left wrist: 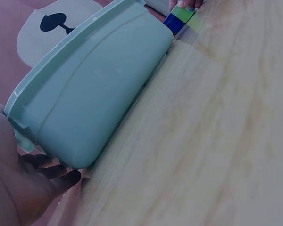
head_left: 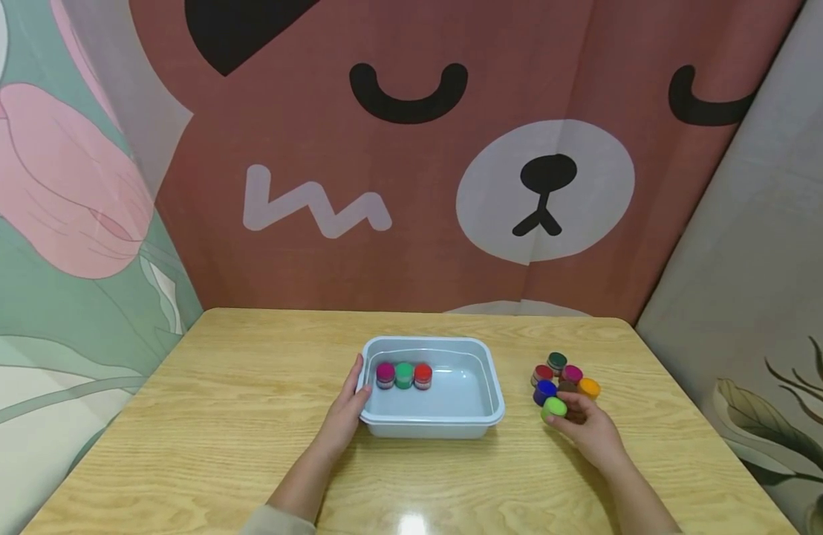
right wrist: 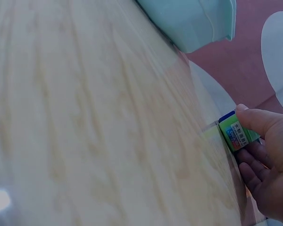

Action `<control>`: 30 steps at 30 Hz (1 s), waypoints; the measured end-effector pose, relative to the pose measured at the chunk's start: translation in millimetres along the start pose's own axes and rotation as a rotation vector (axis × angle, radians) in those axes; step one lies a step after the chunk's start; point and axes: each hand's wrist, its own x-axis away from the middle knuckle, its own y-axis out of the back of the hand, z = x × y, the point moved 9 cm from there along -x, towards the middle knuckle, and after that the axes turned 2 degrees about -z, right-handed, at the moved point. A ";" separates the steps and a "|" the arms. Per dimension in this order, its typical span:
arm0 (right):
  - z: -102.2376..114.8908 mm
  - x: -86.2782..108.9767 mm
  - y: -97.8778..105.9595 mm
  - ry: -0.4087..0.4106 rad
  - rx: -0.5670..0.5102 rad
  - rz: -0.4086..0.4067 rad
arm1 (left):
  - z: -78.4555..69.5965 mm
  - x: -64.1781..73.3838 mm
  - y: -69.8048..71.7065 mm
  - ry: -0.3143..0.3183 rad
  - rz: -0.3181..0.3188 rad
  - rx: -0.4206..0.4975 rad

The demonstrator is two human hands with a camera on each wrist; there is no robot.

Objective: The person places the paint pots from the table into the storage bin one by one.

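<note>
A pale blue plastic basin [head_left: 425, 429] sits mid-table. My left hand [head_left: 345, 409] grips its left end, thumb at the rim and fingers along the outer wall. Three small paint jars stand in a row inside: purple [head_left: 385, 375], teal green [head_left: 404, 375] and red [head_left: 423, 376]. To the right of the basin, my right hand [head_left: 590, 432] pinches a light green paint jar [head_left: 554, 408] between thumb and fingers. In the right wrist view that jar's printed label [right wrist: 237, 135] shows. A dark blue jar [head_left: 545, 392] is right behind it.
Beyond my right hand several more jars cluster on the wooden table [head_left: 251, 416]: dark green [head_left: 556, 362], dark red [head_left: 542, 374], magenta [head_left: 572, 374], orange [head_left: 589, 388] and a partly hidden brown one [head_left: 567, 387]. A bear-print curtain [head_left: 411, 267] hangs behind the table's far edge.
</note>
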 end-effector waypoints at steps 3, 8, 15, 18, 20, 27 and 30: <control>-0.1 -0.6 0.2 -0.008 0.008 -0.005 | 0.0 0.5 0.0 0.000 0.000 -0.005; -1.2 -0.9 0.1 -0.021 0.014 -0.006 | -0.2 1.2 -0.8 -0.006 0.005 -0.009; -0.5 1.2 2.2 -0.020 0.015 -0.020 | 0.6 1.7 -0.1 0.007 -0.001 -0.004; 1.6 2.4 4.8 -0.023 0.008 -0.026 | -0.1 1.9 -0.5 0.002 0.001 -0.006; 3.9 3.3 7.0 -0.027 -0.008 -0.030 | -0.6 1.8 -0.7 0.003 0.002 -0.003; 15.0 4.9 12.3 -0.008 -0.038 -0.040 | 0.1 0.8 -0.8 0.020 0.001 -0.005; 20.4 6.0 12.7 -0.002 -0.050 -0.038 | -0.9 1.0 -0.6 0.013 -0.001 -0.009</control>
